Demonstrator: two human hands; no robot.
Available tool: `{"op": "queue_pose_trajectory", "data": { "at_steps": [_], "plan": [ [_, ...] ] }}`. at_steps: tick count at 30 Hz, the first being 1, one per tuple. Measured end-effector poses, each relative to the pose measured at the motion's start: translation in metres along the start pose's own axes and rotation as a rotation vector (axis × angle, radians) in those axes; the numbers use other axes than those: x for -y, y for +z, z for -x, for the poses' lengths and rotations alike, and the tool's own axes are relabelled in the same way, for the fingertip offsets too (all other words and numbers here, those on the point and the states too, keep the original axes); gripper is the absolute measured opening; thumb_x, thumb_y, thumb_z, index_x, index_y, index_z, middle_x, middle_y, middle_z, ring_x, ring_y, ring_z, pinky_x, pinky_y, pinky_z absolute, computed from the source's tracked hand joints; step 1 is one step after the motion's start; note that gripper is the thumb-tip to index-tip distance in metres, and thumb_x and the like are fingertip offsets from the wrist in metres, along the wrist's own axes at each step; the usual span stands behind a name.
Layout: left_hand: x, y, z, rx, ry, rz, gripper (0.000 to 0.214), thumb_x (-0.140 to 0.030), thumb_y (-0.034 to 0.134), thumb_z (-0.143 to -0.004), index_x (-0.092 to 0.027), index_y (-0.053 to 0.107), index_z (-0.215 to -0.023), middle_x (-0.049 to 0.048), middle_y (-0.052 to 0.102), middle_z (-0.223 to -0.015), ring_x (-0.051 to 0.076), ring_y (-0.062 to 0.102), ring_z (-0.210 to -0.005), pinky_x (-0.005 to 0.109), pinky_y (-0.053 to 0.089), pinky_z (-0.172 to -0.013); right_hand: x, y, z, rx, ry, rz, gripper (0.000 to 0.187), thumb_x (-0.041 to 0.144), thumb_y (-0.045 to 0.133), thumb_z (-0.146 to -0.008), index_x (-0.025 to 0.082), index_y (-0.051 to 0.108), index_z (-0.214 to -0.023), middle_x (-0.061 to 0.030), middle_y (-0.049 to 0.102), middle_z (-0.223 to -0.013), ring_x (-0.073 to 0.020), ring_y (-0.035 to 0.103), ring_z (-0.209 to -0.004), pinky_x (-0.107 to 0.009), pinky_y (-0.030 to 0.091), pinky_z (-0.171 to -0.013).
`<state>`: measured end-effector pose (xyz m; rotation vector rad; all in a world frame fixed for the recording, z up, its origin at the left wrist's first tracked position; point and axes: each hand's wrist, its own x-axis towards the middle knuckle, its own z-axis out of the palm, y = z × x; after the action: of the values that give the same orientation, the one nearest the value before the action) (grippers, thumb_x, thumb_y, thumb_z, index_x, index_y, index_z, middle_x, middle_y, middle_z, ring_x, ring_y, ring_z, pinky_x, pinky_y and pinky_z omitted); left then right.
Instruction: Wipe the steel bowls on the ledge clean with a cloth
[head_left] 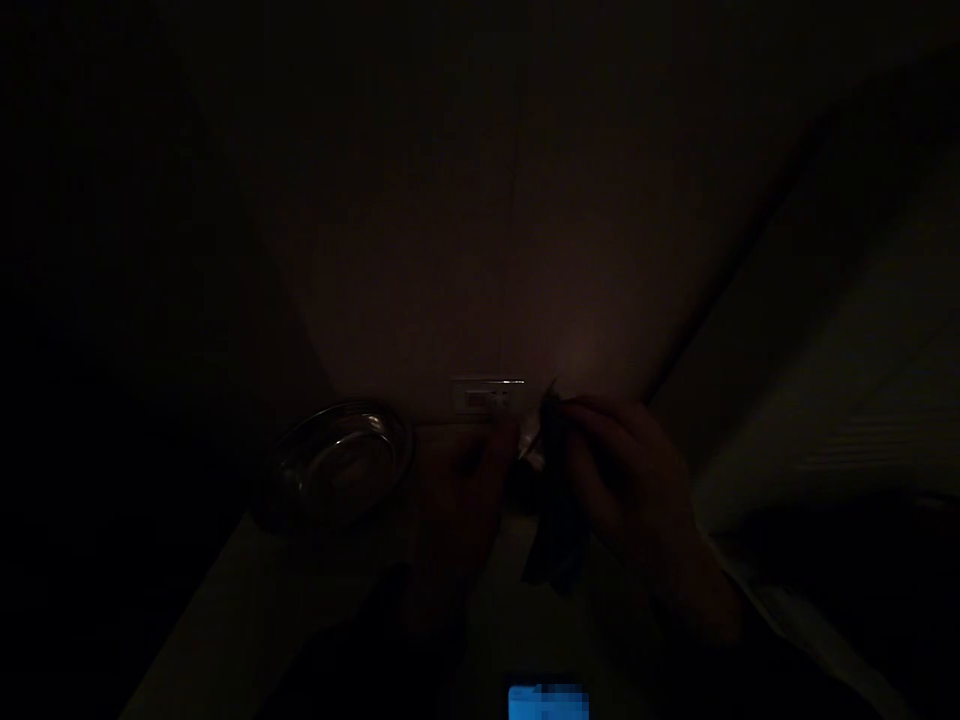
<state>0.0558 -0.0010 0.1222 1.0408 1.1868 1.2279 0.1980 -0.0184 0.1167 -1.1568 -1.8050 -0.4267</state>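
Note:
The scene is very dark. My left hand (461, 490) and my right hand (626, 480) meet in the lower middle of the view, fingers curled together. Between them hangs a dark, limp strip (555, 540), perhaps cloth or a wrapper, with a small pale glint at its top near my fingertips. Both hands seem to pinch it, though the darkness hides the exact grip. A round glass or metal bowl (337, 465) sits just left of my left hand.
A pale wall with a small socket plate (487, 396) stands behind the hands. A light surface (247, 600) lies beneath the bowl. A bright blue rectangle (547, 702) glows at the bottom edge. To the right, a pale ribbed surface (840, 400).

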Motion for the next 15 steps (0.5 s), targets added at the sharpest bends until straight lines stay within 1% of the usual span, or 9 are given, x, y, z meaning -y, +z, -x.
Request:
{"op": "queue_pose_trajectory", "data": {
  "at_steps": [1, 4, 6, 8, 10, 12, 13, 15],
  "plan": [
    [-0.001, 0.001, 0.0, -0.011, -0.004, -0.005, 0.037, -0.052, 0.065, -0.07, -0.016, 0.071, -0.069, 0.0038, 0.071, -0.067, 0.019, 0.066, -0.068, 0.025, 0.048, -0.059, 0.001, 0.0, 0.0, 0.01, -0.016, 0.001, 0.022, 0.015, 0.053, -0.088, 0.017, 0.062, -0.108, -0.0108, 0.067, -0.104, -0.0235, 0.061, -0.091, -0.041, 0.053, -0.076],
    [-0.001, 0.0, -0.001, -0.04, 0.028, -0.021, 0.034, -0.05, 0.065, -0.071, -0.017, 0.072, -0.075, 0.0031, 0.073, -0.074, 0.019, 0.067, -0.076, 0.024, 0.049, -0.064, 0.009, 0.0, 0.003, 0.077, -0.15, -0.002, 0.024, 0.016, 0.054, -0.087, 0.016, 0.062, -0.11, -0.0118, 0.066, -0.112, -0.0262, 0.058, -0.099, -0.043, 0.053, -0.078],
    [0.0, -0.001, -0.001, -0.036, 0.036, -0.027, 0.033, -0.049, 0.065, -0.072, -0.018, 0.072, -0.074, 0.0025, 0.073, -0.074, 0.018, 0.067, -0.076, 0.024, 0.048, -0.063, 0.012, 0.0, 0.004, 0.097, -0.192, -0.013, 0.025, 0.017, 0.055, -0.086, 0.016, 0.062, -0.11, -0.0115, 0.066, -0.112, -0.0268, 0.058, -0.1, -0.043, 0.053, -0.078],
    [-0.001, 0.0, 0.0, -0.023, 0.008, -0.026, 0.032, -0.048, 0.065, -0.071, -0.017, 0.071, -0.069, 0.0019, 0.072, -0.069, 0.018, 0.067, -0.071, 0.024, 0.048, -0.059, 0.008, 0.0, 0.003, 0.065, -0.148, -0.01, 0.024, 0.016, 0.055, -0.086, 0.016, 0.063, -0.109, -0.0114, 0.067, -0.11, -0.0261, 0.059, -0.098, -0.043, 0.052, -0.077],
    [-0.002, 0.001, 0.002, 0.009, -0.009, -0.024, 0.032, -0.048, 0.064, -0.072, -0.017, 0.07, -0.065, 0.0016, 0.071, -0.064, 0.017, 0.065, -0.066, 0.023, 0.046, -0.056, 0.0, 0.0, 0.002, 0.011, -0.058, -0.002, 0.023, 0.016, 0.054, -0.086, 0.017, 0.063, -0.108, -0.0108, 0.068, -0.105, -0.0248, 0.061, -0.094, -0.042, 0.052, -0.077],
    [-0.003, 0.002, 0.003, 0.012, -0.019, -0.023, 0.033, -0.049, 0.063, -0.072, -0.017, 0.069, -0.064, 0.0011, 0.07, -0.062, 0.016, 0.064, -0.063, 0.022, 0.046, -0.054, -0.005, 0.001, 0.001, -0.012, 0.016, 0.005, 0.022, 0.016, 0.053, -0.087, 0.019, 0.063, -0.107, -0.0095, 0.068, -0.103, -0.0232, 0.062, -0.091, -0.04, 0.053, -0.076],
    [-0.003, 0.002, 0.003, 0.009, -0.017, -0.025, 0.034, -0.05, 0.063, -0.072, -0.017, 0.069, -0.063, 0.001, 0.069, -0.062, 0.016, 0.064, -0.062, 0.022, 0.046, -0.053, -0.006, 0.001, 0.0, -0.014, 0.021, 0.011, 0.023, 0.016, 0.053, -0.087, 0.019, 0.063, -0.108, -0.0094, 0.068, -0.103, -0.0229, 0.062, -0.091, -0.04, 0.053, -0.076],
    [-0.003, 0.003, 0.003, -0.013, -0.004, -0.031, 0.035, -0.051, 0.063, -0.072, -0.018, 0.069, -0.064, 0.0009, 0.07, -0.063, 0.016, 0.064, -0.065, 0.022, 0.046, -0.055, -0.001, 0.001, 0.001, 0.016, -0.036, 0.015, 0.024, 0.015, 0.054, -0.087, 0.017, 0.062, -0.109, -0.0109, 0.067, -0.106, -0.0238, 0.061, -0.093, -0.041, 0.053, -0.078]
  ]
}}
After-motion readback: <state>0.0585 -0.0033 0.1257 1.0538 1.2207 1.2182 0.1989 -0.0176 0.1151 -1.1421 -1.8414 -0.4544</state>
